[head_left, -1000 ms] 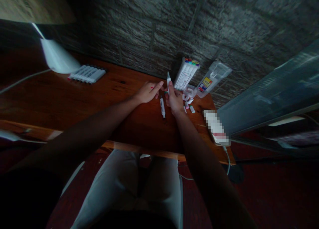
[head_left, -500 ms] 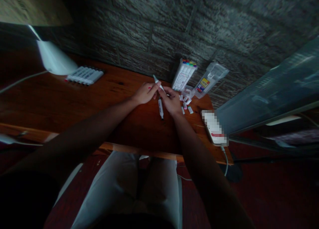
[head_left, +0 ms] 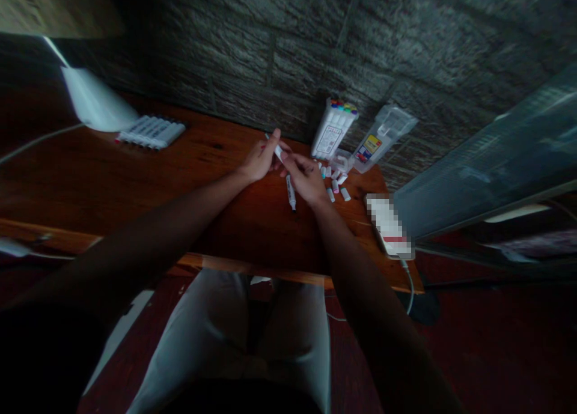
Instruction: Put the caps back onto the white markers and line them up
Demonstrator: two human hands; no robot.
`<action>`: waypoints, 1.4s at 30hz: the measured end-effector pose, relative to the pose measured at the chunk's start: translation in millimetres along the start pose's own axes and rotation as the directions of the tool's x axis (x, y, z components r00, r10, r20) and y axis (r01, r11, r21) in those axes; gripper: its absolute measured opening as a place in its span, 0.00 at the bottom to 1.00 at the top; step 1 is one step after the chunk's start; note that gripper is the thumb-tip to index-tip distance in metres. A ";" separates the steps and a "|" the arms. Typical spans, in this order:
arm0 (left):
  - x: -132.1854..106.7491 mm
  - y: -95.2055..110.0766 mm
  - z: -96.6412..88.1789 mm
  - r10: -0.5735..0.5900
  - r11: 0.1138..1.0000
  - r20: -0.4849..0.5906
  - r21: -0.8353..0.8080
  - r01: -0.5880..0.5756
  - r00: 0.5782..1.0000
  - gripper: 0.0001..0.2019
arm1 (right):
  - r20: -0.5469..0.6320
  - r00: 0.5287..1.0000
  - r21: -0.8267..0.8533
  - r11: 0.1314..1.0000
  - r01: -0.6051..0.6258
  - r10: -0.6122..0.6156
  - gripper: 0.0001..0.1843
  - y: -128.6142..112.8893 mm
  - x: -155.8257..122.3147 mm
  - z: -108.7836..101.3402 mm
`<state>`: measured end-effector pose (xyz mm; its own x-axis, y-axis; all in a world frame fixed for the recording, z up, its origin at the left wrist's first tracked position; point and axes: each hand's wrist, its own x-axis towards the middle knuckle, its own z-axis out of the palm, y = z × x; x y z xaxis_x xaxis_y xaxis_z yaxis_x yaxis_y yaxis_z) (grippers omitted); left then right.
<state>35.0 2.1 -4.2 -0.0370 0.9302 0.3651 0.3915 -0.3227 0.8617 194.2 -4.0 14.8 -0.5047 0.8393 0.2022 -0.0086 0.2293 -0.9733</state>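
A white marker [head_left: 278, 154] is held between my two hands above the desk, slanting up to the left. My left hand [head_left: 261, 163] closes around its upper part, with the thumb raised along it. My right hand [head_left: 307, 178] pinches the lower end between thumb and fingers; some fingers are hidden. Just under the hands, a second white marker [head_left: 291, 194] with a dark end lies on the wooden desk [head_left: 252, 222]. Right of my right hand, several small white marker caps [head_left: 335, 186] lie scattered, some with coloured ends.
A case of markers with coloured ends [head_left: 334, 130] stands near the wall beside an open clear plastic case [head_left: 377, 143]. A phone [head_left: 388, 225] with a cable lies at the right edge. Several markers [head_left: 153, 131] lie in a row at left, beside a lamp [head_left: 92, 104].
My left hand has shifted on the marker and its thumb now points up. The grey-blue tip that stuck out above the hand no longer shows. The view has tilted slightly.
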 end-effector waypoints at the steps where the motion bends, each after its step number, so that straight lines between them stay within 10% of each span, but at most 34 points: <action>1: -0.5 0.6 0.2 -0.004 1.000 0.004 -0.005 0.004 1.000 0.41 | 0.003 1.000 0.003 1.000 -0.017 0.017 0.19 0.0 -0.5 0.0; 20: -9.2 24.9 2.0 0.032 0.998 0.074 -0.065 -0.027 0.997 0.48 | 0.323 0.887 0.270 0.866 -0.421 0.330 0.31 -11.2 -4.9 -0.2; 42: -7.0 24.8 -3.4 0.077 0.997 0.121 -0.006 -0.077 0.990 0.36 | 0.138 0.974 0.158 0.966 -0.203 0.182 0.31 0.7 -7.7 6.7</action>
<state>41.8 -13.0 15.8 0.1052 0.9168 0.3852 0.3874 -0.3945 0.8333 192.3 -13.6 11.8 -0.6120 0.7908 0.0051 -0.0425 -0.0264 -0.9987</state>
